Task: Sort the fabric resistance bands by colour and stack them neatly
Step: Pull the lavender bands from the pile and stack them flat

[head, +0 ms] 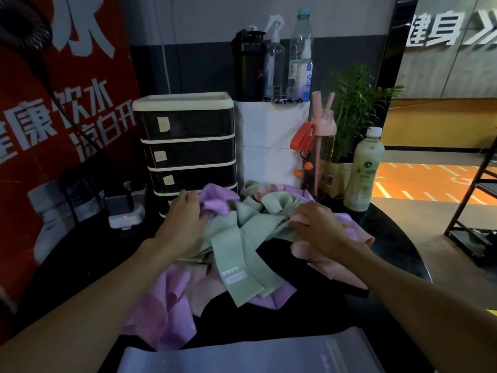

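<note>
A tangled heap of fabric resistance bands lies on the dark round table [398, 238]. Several green bands [242, 254] run through its middle. Purple bands [166, 310] spread at the near left and bunch at the far left [215, 200]. Pink bands [330, 262] lie at the right. My left hand [185, 219] rests on the heap's left side, its fingers curled on the far purple band. My right hand [317, 224] grips a pink band at the right of the heap.
A black drawer unit [188, 141] stands behind the heap, a white box [269, 141] with bottles on top beside it. A pink bottle [322, 146], a potted plant [352, 114] and a pale drink bottle [363, 170] stand at the back right. A grey sheet [242, 356] lies nearest me.
</note>
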A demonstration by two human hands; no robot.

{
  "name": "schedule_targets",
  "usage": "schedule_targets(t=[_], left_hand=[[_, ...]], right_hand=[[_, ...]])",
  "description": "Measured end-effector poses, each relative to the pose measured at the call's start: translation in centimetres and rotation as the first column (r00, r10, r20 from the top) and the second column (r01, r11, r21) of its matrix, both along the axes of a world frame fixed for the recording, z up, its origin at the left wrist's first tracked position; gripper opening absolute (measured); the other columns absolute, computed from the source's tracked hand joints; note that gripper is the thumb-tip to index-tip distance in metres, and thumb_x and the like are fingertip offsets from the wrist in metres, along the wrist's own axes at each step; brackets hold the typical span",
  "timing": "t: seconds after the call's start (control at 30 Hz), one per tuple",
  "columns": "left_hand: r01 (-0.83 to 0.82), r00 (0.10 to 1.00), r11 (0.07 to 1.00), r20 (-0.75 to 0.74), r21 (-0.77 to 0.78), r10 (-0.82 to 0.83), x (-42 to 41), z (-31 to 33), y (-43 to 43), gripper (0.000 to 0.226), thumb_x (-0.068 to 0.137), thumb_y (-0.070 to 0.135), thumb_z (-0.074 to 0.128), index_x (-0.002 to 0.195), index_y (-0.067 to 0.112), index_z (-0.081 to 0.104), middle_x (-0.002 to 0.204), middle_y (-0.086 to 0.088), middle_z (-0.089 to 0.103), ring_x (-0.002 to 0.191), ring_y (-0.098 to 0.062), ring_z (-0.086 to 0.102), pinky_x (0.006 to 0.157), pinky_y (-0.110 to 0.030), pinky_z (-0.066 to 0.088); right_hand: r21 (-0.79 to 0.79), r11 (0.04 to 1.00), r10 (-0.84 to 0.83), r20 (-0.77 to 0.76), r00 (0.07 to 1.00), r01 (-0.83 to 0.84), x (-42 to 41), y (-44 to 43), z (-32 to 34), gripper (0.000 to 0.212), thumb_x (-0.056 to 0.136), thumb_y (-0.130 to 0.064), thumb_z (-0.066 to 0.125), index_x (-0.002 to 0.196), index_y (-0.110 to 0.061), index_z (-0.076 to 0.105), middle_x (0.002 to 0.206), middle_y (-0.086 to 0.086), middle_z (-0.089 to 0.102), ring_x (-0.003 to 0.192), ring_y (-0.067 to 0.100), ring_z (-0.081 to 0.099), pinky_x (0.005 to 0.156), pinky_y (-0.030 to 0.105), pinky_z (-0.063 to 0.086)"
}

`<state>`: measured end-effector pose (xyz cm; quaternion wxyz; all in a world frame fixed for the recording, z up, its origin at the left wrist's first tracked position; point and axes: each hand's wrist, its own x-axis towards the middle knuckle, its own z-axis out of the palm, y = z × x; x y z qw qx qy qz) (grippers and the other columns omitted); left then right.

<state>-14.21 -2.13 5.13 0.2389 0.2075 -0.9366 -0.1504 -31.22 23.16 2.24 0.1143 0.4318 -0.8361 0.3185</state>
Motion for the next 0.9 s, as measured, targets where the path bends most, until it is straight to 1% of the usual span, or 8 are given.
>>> schedule_targets(t=[0.1,0.23,0.33,0.47,0.53,0.63,0.77,0.9], left_hand=[[-0.061,0.995,0.997,0.083,0.048,0.057,0.6,1.0,-0.9,0.046,0.089,0.026,0.065,0.127,0.011,0.045,0.126,-0.014,0.042,0.120,-0.037,0.042,0.096,-0.045,0.040],[0.086,0.985,0.994,0.145,0.067,-0.095,0.9,2.5,0.7,0.079,0.069,0.064,0.040,0.143,0.037,0.041,0.153,0.004,0.032,0.143,-0.025,0.028,0.113,-0.056,0.027],[0.250,0.918,0.966,0.301,0.063,-0.258,0.2,2.1,2.7,0.078,0.072,0.083,0.035,0.145,0.054,0.030,0.158,0.016,0.026,0.146,-0.021,0.025,0.115,-0.058,0.018],[0.279,0.790,0.954,0.591,-0.112,-0.162,0.4,0.2,2.5,0.075,0.080,0.087,0.034,0.148,0.054,0.025,0.166,0.013,0.005,0.152,-0.027,0.010,0.117,-0.061,0.012],[0.265,0.797,0.954,0.589,-0.143,-0.133,1.0,0.0,1.9,0.072,0.083,0.084,0.034,0.147,0.051,0.029,0.165,0.014,0.007,0.151,-0.028,0.013,0.116,-0.060,0.014],[0.256,0.801,0.955,0.586,-0.149,-0.123,2.0,-0.3,0.9,0.071,0.082,0.084,0.033,0.145,0.052,0.032,0.163,0.017,0.013,0.147,-0.029,0.020,0.114,-0.059,0.019],[0.233,0.804,0.955,0.589,-0.186,-0.082,2.3,-0.4,1.0,0.073,0.082,0.085,0.032,0.144,0.047,0.038,0.162,0.016,0.013,0.145,-0.028,0.021,0.112,-0.058,0.022],[0.233,0.821,0.956,0.563,-0.179,-0.095,2.4,-0.5,1.1,0.072,0.083,0.082,0.035,0.144,0.045,0.040,0.162,0.014,0.015,0.145,-0.027,0.022,0.112,-0.058,0.022]], right_hand=[[0.078,0.984,-0.158,-0.035,0.987,0.160,-0.2,-0.3,0.1,0.015,0.081,-0.036,0.058,0.091,-0.028,0.065,0.095,-0.001,0.054,0.095,0.026,0.054,0.083,0.047,0.048],[0.167,0.977,-0.169,0.230,0.958,0.133,1.4,-1.7,1.3,0.052,0.081,-0.037,0.051,0.132,-0.033,0.043,0.140,-0.001,0.037,0.138,0.023,0.026,0.113,0.046,0.022],[0.231,0.973,-0.012,0.069,0.998,-0.004,2.1,-3.0,2.2,0.074,0.075,-0.048,0.041,0.148,-0.039,0.026,0.158,-0.010,0.022,0.146,0.015,0.013,0.115,0.043,0.011],[0.515,0.856,0.135,-0.135,0.982,-0.047,1.3,-5.4,1.4,0.066,0.087,-0.069,0.036,0.147,-0.049,0.018,0.162,-0.016,0.005,0.150,0.020,0.000,0.117,0.057,0.009],[0.583,0.812,0.121,-0.191,0.974,0.014,0.9,-5.2,1.1,0.058,0.088,-0.072,0.030,0.143,-0.052,0.028,0.162,-0.017,0.006,0.149,0.023,0.004,0.116,0.057,0.009],[0.561,0.815,0.033,-0.295,0.955,0.145,0.1,-3.6,0.6,0.072,0.077,-0.075,0.010,0.136,-0.048,0.042,0.154,-0.014,0.029,0.143,0.021,0.021,0.112,0.058,0.019],[0.525,0.807,-0.124,-0.298,0.947,0.271,-0.5,-3.2,0.1,0.062,0.085,-0.073,0.034,0.137,-0.038,0.035,0.149,-0.003,0.031,0.137,0.030,0.029,0.104,0.059,0.029],[0.455,0.801,-0.229,-0.368,0.901,0.389,-0.1,-2.3,-0.5,0.076,0.075,-0.081,0.029,0.132,-0.032,0.040,0.140,0.005,0.043,0.124,0.033,0.038,0.096,0.053,0.036]])
